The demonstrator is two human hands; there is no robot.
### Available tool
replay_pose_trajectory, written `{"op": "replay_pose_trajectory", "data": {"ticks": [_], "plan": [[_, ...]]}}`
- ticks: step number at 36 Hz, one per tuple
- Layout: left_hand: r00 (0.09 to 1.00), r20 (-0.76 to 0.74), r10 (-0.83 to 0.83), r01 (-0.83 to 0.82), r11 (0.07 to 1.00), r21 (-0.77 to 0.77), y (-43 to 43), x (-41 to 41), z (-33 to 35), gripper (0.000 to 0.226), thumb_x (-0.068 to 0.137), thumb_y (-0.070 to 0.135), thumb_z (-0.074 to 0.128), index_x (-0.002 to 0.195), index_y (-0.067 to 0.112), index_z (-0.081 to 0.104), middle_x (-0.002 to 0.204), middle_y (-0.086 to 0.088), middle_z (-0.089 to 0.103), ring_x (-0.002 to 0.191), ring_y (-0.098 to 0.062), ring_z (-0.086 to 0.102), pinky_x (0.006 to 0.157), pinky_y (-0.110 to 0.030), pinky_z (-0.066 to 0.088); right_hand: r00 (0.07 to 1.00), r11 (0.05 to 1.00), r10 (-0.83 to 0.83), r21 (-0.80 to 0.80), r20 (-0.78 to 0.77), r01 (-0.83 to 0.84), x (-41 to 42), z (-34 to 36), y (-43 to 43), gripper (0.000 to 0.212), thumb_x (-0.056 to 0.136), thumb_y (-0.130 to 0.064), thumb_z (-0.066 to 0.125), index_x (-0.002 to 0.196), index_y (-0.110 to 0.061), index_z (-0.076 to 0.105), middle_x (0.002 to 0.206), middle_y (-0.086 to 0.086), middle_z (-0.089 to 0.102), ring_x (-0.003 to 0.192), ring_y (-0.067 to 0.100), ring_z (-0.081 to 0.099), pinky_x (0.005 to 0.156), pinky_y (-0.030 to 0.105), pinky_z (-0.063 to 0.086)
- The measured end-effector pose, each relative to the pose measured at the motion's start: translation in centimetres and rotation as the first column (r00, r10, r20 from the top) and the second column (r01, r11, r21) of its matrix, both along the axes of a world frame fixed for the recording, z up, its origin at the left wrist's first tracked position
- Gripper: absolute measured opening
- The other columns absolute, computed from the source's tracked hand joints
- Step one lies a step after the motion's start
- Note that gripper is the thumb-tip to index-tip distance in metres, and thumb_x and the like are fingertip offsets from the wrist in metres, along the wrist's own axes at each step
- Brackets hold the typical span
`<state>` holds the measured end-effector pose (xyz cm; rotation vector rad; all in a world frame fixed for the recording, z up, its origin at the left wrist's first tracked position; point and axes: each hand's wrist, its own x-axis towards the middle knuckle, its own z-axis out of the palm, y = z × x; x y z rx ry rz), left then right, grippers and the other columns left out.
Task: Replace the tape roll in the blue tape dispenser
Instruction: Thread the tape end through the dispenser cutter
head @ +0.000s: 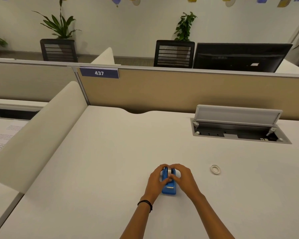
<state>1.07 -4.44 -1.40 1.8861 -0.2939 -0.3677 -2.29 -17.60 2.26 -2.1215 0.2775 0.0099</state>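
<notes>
The blue tape dispenser (168,188) stands on the white desk (110,161), its cutter end toward me. A tape roll (169,170) sits in its top, only a sliver of it showing between my fingers. My left hand (156,177) wraps the dispenser's left side. My right hand (183,176) covers the right side, fingers over the roll. A thin whitish ring (215,169), like a bare tape core, lies flat on the desk to the right, apart from both hands.
An open cable hatch (240,131) with its lid raised is set into the desk at the back right. A beige partition (179,90) closes the far edge, and a slanted divider (41,131) bounds the left side.
</notes>
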Motion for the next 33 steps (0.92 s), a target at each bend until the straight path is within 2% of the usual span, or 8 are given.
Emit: {"op": "replay_pose_trajectory", "data": {"ticks": [3, 11, 14, 17, 21, 25, 30, 33], "plan": [[1.0, -0.012, -0.01, 0.01, 1.0, -0.011, 0.1, 0.1, 0.0, 0.047, 0.08, 0.023, 0.069, 0.122, 0.019, 0.049, 0.127, 0.0, 0.056, 0.111, -0.011, 0.051, 0.098, -0.025, 0.04, 0.996, 0.999, 0.008, -0.034, 0.084, -0.005, 0.2, 0.1, 0.0, 0.015, 0.084, -0.014, 0.062, 0.099, -0.012, 0.064, 0.106, 0.009, 0.066, 0.094, 0.018, 0.059, 0.086, 0.023, 0.042], [0.999, -0.03, -0.015, 0.015, 1.0, 0.005, 0.2, 0.1, -0.2, 0.05, 0.08, 0.03, 0.067, 0.125, 0.023, 0.045, 0.13, 0.0, 0.054, 0.118, -0.016, 0.051, 0.103, -0.034, 0.04, 0.985, 0.987, 0.034, -0.159, 0.17, -0.007, 0.5, 0.1, 0.2, 0.007, 0.085, -0.012, 0.06, 0.086, -0.01, 0.067, 0.095, 0.008, 0.069, 0.085, 0.014, 0.056, 0.089, 0.031, 0.043], [0.998, -0.032, -0.052, 0.053, 0.999, 0.012, 0.3, 0.1, -0.4, 0.05, 0.081, 0.033, 0.065, 0.125, 0.026, 0.043, 0.131, 0.002, 0.052, 0.117, -0.014, 0.05, 0.102, -0.031, 0.04, 0.981, 0.975, 0.045, -0.222, 0.187, -0.002, 0.4, 0.1, 0.4, 0.009, 0.086, -0.011, 0.059, 0.088, -0.006, 0.066, 0.096, 0.01, 0.069, 0.086, 0.014, 0.055, 0.097, 0.03, 0.035], [0.992, -0.026, -0.124, 0.124, 0.992, 0.012, 0.7, 0.3, -0.2, 0.047, 0.084, 0.032, 0.062, 0.125, 0.031, 0.04, 0.129, 0.011, 0.049, 0.116, -0.006, 0.046, 0.1, -0.022, 0.037, 0.981, 0.965, 0.056, -0.264, 0.188, -0.004, 0.4, 0.1, 0.5, 0.011, 0.086, -0.012, 0.059, 0.092, -0.006, 0.065, 0.102, 0.011, 0.067, 0.095, 0.023, 0.057, 0.089, 0.025, 0.036], [0.978, -0.02, -0.209, 0.209, 0.978, 0.01, 1.3, 0.6, -0.4, 0.039, 0.093, 0.027, 0.048, 0.13, 0.03, 0.037, 0.13, 0.013, 0.045, 0.12, -0.004, 0.045, 0.101, -0.014, 0.037, 0.976, 0.953, 0.08, -0.303, 0.203, -0.015, 0.4, 0.3, 0.5, 0.006, 0.086, -0.01, 0.059, 0.084, -0.009, 0.064, 0.094, 0.009, 0.066, 0.087, 0.022, 0.058, 0.082, 0.027, 0.043], [0.986, -0.046, -0.161, 0.161, 0.987, -0.009, 1.5, 0.7, -0.7, 0.036, 0.098, 0.02, 0.034, 0.133, 0.022, 0.038, 0.131, 0.013, 0.043, 0.12, -0.003, 0.042, 0.09, 0.004, 0.033, 0.979, 0.948, 0.085, -0.318, 0.185, -0.022, 0.2, 0.4, 0.8, 0.007, 0.086, -0.01, 0.058, 0.082, -0.01, 0.063, 0.09, 0.007, 0.064, 0.082, 0.018, 0.055, 0.074, 0.011, 0.035], [1.0, -0.007, -0.024, 0.023, 0.999, -0.047, 0.6, 0.7, -1.0, 0.027, 0.094, 0.016, 0.046, 0.119, 0.02, 0.053, 0.123, 0.0, 0.058, 0.109, -0.011, 0.055, 0.088, -0.006, 0.044, 0.985, 0.955, 0.082, -0.296, 0.154, -0.033, 0.0, 0.2, 1.0, 0.009, 0.087, -0.012, 0.057, 0.087, -0.007, 0.064, 0.094, 0.011, 0.064, 0.079, 0.007, 0.05, 0.072, 0.005, 0.035], [0.999, 0.004, 0.047, -0.047, 0.996, -0.079, 0.3, 0.8, -1.2, 0.021, 0.091, 0.016, 0.053, 0.11, 0.025, 0.057, 0.115, -0.003, 0.064, 0.101, -0.012, 0.061, 0.084, -0.009, 0.048, 0.982, 0.947, 0.092, -0.318, 0.163, -0.036, 0.0, 0.2, 1.2, 0.009, 0.086, -0.012, 0.059, 0.086, -0.006, 0.065, 0.094, 0.011, 0.063, 0.08, 0.011, 0.048, 0.074, 0.008, 0.034]]}}
